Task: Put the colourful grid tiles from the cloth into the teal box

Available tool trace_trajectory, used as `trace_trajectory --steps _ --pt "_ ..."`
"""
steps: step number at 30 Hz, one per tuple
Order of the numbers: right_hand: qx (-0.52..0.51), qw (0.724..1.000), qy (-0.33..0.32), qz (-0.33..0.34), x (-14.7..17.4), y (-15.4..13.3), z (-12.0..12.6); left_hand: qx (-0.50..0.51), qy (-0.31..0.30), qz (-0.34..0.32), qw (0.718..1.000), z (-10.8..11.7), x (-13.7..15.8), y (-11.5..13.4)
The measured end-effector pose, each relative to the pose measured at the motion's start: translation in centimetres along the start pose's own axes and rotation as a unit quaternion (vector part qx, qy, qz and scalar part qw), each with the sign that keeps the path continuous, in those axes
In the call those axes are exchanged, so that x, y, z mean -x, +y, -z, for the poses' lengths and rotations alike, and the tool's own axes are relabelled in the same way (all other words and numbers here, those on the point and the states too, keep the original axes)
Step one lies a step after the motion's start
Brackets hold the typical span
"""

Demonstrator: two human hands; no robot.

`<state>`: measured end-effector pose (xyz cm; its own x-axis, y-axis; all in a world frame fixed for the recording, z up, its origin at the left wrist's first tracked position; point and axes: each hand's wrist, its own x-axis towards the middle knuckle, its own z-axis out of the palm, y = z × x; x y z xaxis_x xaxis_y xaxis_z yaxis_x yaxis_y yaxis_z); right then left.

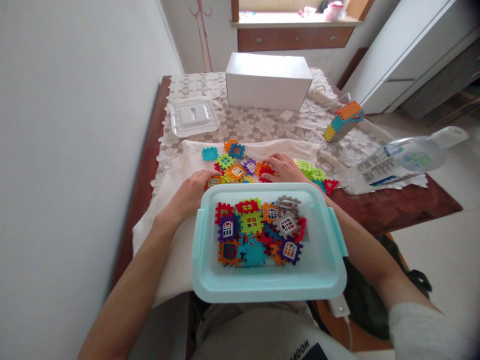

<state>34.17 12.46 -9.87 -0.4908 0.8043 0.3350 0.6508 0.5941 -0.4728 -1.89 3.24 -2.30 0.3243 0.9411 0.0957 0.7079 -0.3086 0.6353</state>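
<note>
Preferably, work low around the tiles [237, 172], clear of the tub [270, 294]. Left hand [192, 194] and right hand [287, 169] flank them; whether either grips one cannot be told.

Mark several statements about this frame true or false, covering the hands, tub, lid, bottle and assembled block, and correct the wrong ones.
1. The left hand and right hand are at loose interlocking tiles beyond the turquoise tub. True.
2. The clear lid covers the tub. False: it lies on the lace tablecloth, left of the white box.
3. More tiles lie inside the tub. True.
4. The transparent bottle has a red cap. False: its cap is white.
5. The assembled tile block stands right of the white box. True.
</note>
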Motion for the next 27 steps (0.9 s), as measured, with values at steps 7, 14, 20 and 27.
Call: trace_trajectory --steps 7,14,20,27 --pt "-0.059 0.998 0.018 -0.017 -0.3 -0.6 0.2 -0.006 0.030 0.021 0.999 0.1 0.0 0.4" --pt "-0.065 0.997 0.038 -0.017 -0.5 -1.2 0.6 0.130 0.200 0.061 0.969 -0.3 -0.3 0.1" --pt "-0.107 0.992 0.051 -0.053 -0.5 -1.5 0.5 0.389 0.146 0.023 0.909 0.1 0.1 1.1" --pt "-0.170 0.979 0.075 -0.089 -0.5 -2.1 1.0 0.417 0.028 -0.067 0.906 0.6 1.3 2.0"
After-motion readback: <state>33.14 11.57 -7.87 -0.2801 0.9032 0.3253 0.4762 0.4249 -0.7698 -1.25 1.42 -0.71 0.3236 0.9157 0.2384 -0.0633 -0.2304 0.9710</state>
